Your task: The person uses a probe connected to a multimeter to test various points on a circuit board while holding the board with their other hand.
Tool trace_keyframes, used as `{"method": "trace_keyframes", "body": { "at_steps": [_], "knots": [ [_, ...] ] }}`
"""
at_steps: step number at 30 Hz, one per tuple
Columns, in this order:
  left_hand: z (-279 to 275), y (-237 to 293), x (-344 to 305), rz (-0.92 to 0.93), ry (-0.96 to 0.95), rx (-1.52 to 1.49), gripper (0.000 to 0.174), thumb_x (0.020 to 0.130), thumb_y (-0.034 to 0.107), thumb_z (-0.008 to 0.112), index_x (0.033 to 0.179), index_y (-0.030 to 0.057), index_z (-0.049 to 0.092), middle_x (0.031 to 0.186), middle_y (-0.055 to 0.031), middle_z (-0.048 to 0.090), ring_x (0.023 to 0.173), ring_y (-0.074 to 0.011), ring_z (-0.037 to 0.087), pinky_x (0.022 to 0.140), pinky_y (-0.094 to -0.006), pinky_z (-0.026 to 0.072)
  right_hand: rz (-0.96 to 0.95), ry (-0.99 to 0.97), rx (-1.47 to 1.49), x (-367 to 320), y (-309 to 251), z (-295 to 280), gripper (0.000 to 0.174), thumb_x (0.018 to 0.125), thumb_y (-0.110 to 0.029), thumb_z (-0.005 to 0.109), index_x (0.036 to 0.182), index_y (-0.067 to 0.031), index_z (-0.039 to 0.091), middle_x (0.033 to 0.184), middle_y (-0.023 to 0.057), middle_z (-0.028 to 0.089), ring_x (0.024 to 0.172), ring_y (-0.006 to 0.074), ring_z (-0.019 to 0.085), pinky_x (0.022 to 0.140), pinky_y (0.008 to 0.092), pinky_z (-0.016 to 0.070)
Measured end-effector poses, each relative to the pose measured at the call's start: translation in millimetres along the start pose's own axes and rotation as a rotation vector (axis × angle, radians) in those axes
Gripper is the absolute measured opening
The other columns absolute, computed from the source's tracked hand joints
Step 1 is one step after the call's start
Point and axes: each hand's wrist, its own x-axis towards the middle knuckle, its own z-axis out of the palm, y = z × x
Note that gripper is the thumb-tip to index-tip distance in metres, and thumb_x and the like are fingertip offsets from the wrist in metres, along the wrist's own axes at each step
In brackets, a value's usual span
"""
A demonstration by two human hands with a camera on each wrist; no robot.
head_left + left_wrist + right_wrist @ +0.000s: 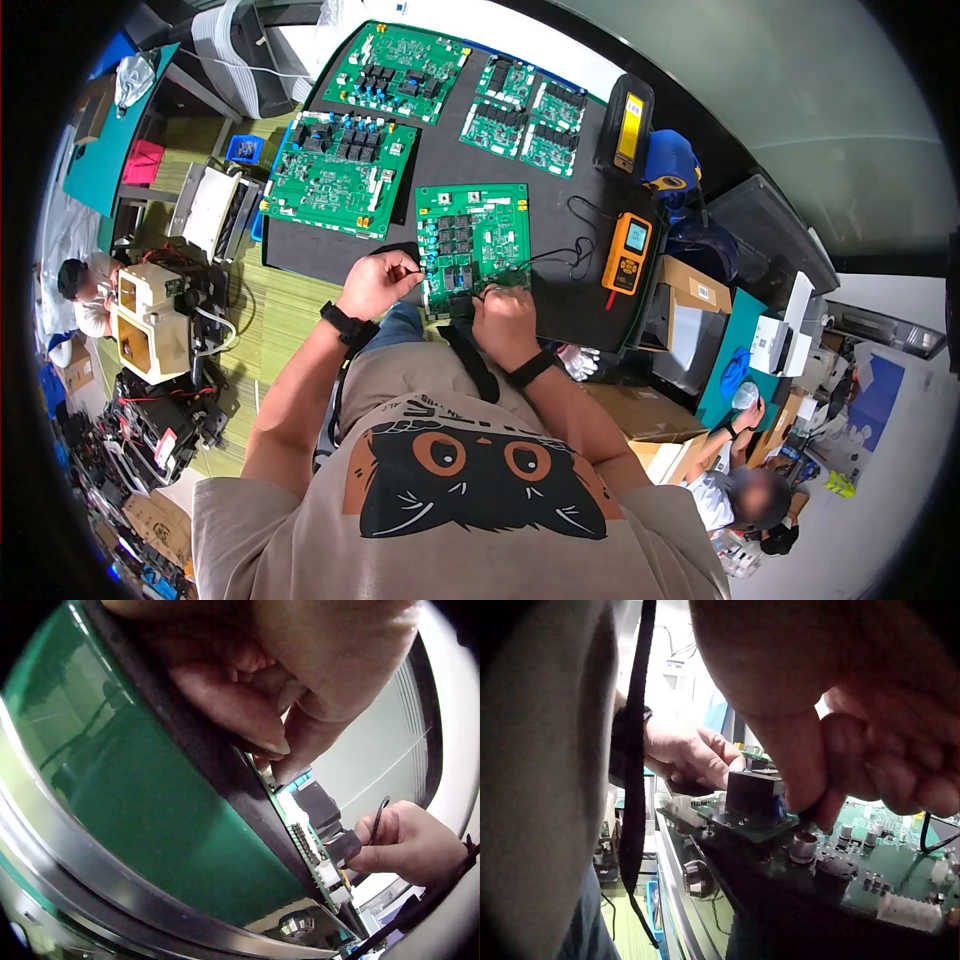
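A green circuit board (500, 225) with black relays lies at the near edge of the dark table. At its left edge my left hand (380, 285) pinches the rim beside the connectors, thumb and forefinger together; the fingers partly hide the spot. My right hand (505, 325) is low over the board's near right part, its thumb and forefinger pinching the dark end of a black cable (550, 257). In the right wrist view, those fingertips are right by a round capacitor (803, 847). An orange handheld meter (627, 255) with a lit screen lies to the right.
Two large circuit boards (335, 175) lie at the left and back left, with several smaller boards (550, 125) at the back. A black case with a yellow label (628, 130) and a blue tool (672, 160) stand at the right. Cardboard boxes (695, 288) stand beyond the edge.
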Motion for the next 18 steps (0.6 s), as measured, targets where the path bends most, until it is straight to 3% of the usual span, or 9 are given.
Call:
{"method": "trace_keyframes", "body": {
  "at_steps": [8,18],
  "knots": [
    [0,2,0,0.002,0.006,0.004,0.011,0.084,0.010,0.076,0.084,0.0032,0.068,0.064,0.0021,0.058,0.057,-0.0043,0.049,0.053,-0.0236,0.0418,0.081,-0.099,-0.093,5,-12,-6,0.018,0.080,-0.019,0.069,0.072,-0.0042,0.064,0.073,0.0146,0.064,0.075,0.0326,0.061,0.072,0.0440,0.0477],
    [0,1,-1,0.006,0.008,0.010,0.011,0.085,0.010,0.076,0.084,0.0033,0.068,0.065,0.0028,0.058,0.058,-0.0036,0.049,0.053,-0.0235,0.0419,0.061,-0.058,-0.066,3,-11,-5,0.017,0.080,-0.018,0.069,0.072,-0.0043,0.064,0.071,0.0144,0.064,0.072,0.0332,0.061,0.072,0.0443,0.0470]
  ]
}}
